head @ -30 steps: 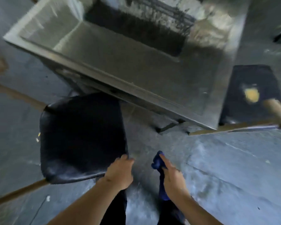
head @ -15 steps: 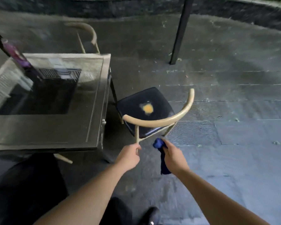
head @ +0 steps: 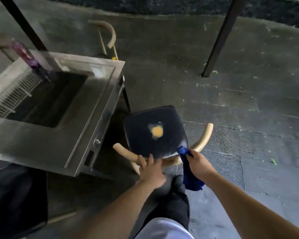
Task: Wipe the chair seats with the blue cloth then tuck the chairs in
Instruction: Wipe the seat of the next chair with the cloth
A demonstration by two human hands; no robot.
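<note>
A chair with a black seat (head: 169,121) and a curved wooden backrest (head: 204,137) stands just right of the metal table (head: 41,149). A yellow stain (head: 157,131) sits in the middle of the seat. My left hand (head: 151,171) rests on the backrest's near middle, fingers over the wood. My right hand (head: 198,163) grips the blue cloth (head: 191,180), which hangs down beside the backrest, its top bunch touching the seat's near right corner.
Another black chair seat (head: 16,200) lies at the lower left, under the table's near edge. A third chair's wooden backrest (head: 110,34) shows beyond the table. A dark post (head: 219,40) stands on the stone floor at the right. A purple bottle (head: 24,55) stands on the table.
I have moved from the first chair to the stained one. My left hand has reached and settled on its backrest, and my right hand has brought the cloth up to the seat corner.
</note>
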